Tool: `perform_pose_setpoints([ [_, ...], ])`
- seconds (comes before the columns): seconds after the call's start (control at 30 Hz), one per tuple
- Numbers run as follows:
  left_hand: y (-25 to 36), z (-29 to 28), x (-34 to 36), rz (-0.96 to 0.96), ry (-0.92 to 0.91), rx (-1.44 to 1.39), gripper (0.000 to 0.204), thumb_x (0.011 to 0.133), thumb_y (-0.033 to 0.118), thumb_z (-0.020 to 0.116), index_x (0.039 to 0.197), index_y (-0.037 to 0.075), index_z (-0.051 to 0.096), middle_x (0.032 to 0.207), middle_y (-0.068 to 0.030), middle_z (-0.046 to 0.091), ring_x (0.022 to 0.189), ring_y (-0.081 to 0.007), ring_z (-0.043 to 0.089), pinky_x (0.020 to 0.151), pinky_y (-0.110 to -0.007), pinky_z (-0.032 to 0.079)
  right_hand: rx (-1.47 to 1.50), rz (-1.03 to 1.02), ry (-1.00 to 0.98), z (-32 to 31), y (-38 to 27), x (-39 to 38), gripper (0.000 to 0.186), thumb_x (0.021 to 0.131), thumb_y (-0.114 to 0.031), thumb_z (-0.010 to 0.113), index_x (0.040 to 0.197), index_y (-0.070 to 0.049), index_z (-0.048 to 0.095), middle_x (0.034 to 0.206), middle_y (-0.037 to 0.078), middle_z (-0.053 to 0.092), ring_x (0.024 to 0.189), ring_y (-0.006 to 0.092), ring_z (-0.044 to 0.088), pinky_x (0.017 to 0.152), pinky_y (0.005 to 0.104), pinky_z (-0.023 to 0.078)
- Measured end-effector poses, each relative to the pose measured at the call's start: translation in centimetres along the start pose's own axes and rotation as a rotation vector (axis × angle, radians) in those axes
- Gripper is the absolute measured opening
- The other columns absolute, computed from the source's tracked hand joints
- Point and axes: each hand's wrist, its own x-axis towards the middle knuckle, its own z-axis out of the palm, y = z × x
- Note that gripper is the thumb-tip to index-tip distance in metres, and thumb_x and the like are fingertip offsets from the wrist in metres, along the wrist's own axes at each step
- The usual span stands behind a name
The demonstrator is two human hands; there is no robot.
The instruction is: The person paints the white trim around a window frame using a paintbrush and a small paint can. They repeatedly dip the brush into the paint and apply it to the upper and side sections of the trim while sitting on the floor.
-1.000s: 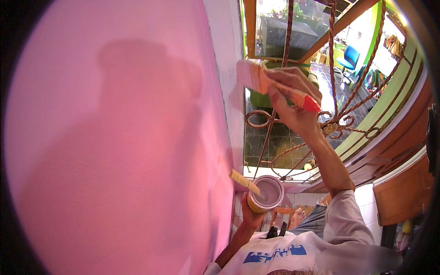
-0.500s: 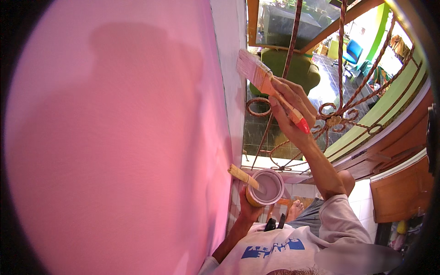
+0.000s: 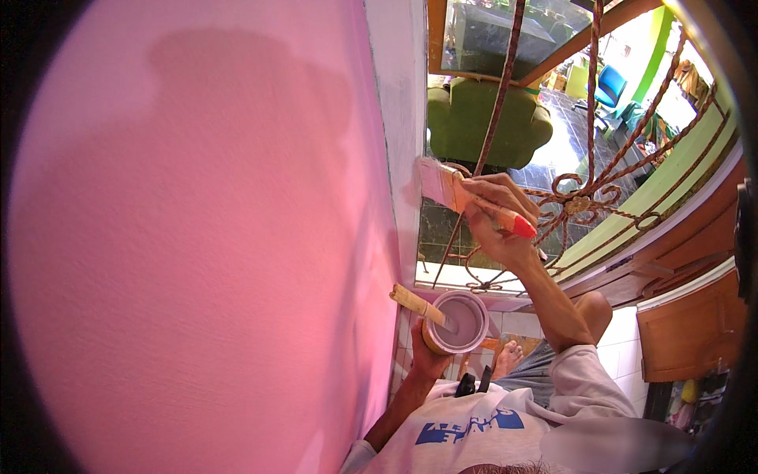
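Note:
In my right hand (image 3: 504,215) is a wide paintbrush (image 3: 482,204) with a wooden, red-tipped handle. Its pale, paint-coated bristles meet the edge of the white window frame (image 3: 404,150). My left hand (image 3: 430,355) is wrapped round a small paint can (image 3: 462,321), held up near the wall at waist height. Greyish-pink paint fills part of the can. A flat wooden stick (image 3: 414,302) stands tilted in it, its upper end leaning out over the rim toward the wall.
A broad pink wall (image 3: 205,261) rises close on my left, with my shadow on it. Twisted iron window bars (image 3: 580,207) are at the right. Beyond them are a green armchair (image 3: 489,122) and a blue chair (image 3: 609,85). A wooden cabinet door (image 3: 685,320) is at lower right.
My right hand has brought the brush down along the window frame, and the brush has turned flatter. The left hand with the paint can has stayed nearly still.

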Motion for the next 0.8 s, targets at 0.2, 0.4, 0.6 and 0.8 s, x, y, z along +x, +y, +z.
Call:
perform_pose_setpoints([
  [0.2,0.1,-1.2,0.0,-0.029,0.004,0.020,0.069,0.097,0.062,0.048,0.148,0.014,0.047,0.145,-0.0106,0.053,0.134,-0.0299,0.051,0.111,-0.055,0.044,-0.050,-0.051,0.087,0.2,-0.4,3.5,0.029,0.088,0.001,0.071,0.116,0.002,0.071,0.110,0.018,0.072,0.096,0.0253,0.072,0.081,0.0333,0.058],
  [0.4,0.1,-2.2,0.0,-0.023,0.042,0.051,0.069,0.097,0.062,0.049,0.147,0.013,0.047,0.144,-0.0102,0.053,0.133,-0.0294,0.052,0.111,-0.054,0.045,-0.091,-0.048,0.182,0.6,-0.7,2.8,0.039,0.087,0.004,0.073,0.125,0.001,0.067,0.118,0.021,0.070,0.105,0.0286,0.071,0.088,0.0359,0.059],
  [0.6,0.0,-2.5,0.0,-0.028,-0.015,-0.086,0.070,0.097,0.057,0.054,0.146,0.007,0.047,0.144,-0.0190,0.053,0.132,-0.0372,0.054,0.107,-0.060,0.048,-0.037,-0.012,0.124,1.6,1.2,-1.6,0.038,0.087,0.002,0.075,0.125,0.002,0.068,0.122,0.021,0.069,0.109,0.0292,0.070,0.091,0.0365,0.058],
  [0.8,-0.2,-3.0,-0.4,-0.026,-0.078,-0.144,0.070,0.097,0.057,0.053,0.146,0.008,0.047,0.144,-0.0165,0.053,0.133,-0.0349,0.053,0.110,-0.058,0.045,-0.011,0.018,0.032,2.2,1.6,-4.9,0.049,0.086,0.005,0.074,0.133,-0.004,0.063,0.127,0.019,0.067,0.112,0.0303,0.069,0.090,0.0379,0.061],
])
